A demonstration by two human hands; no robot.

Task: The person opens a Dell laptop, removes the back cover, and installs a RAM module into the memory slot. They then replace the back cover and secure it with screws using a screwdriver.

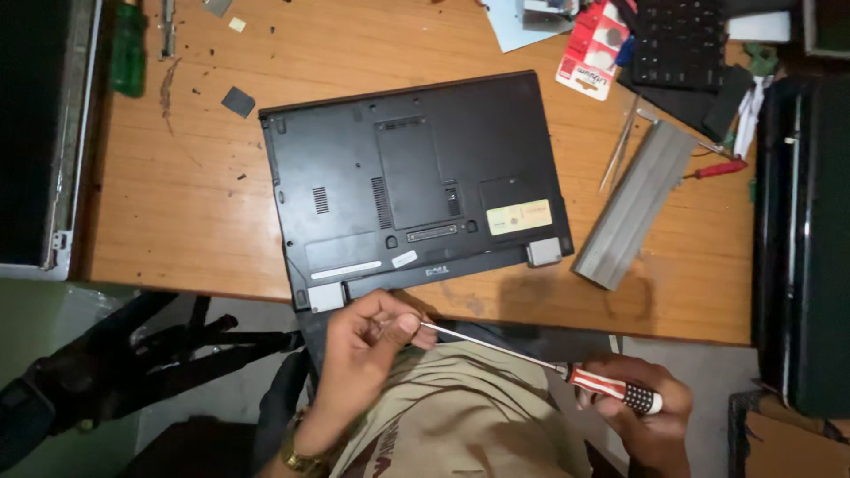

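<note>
A black laptop (416,181) lies upside down on the wooden table (190,212), its hinge edge towards me. My right hand (642,416) grips the red, white and black handle of a screwdriver (611,389) near my lap. Its long metal shaft runs up and left to my left hand (367,341), whose thumb and fingers pinch the tip just below the laptop's near edge. Whether something tiny sits between those fingers cannot be told.
A grey battery bar (633,205) lies right of the laptop, with tweezers (617,158) and a red-handled tool (719,168) nearby. A coin-cell pack (593,49) and a black keyboard (677,40) sit at the back right. A green bottle (129,49) stands at the back left.
</note>
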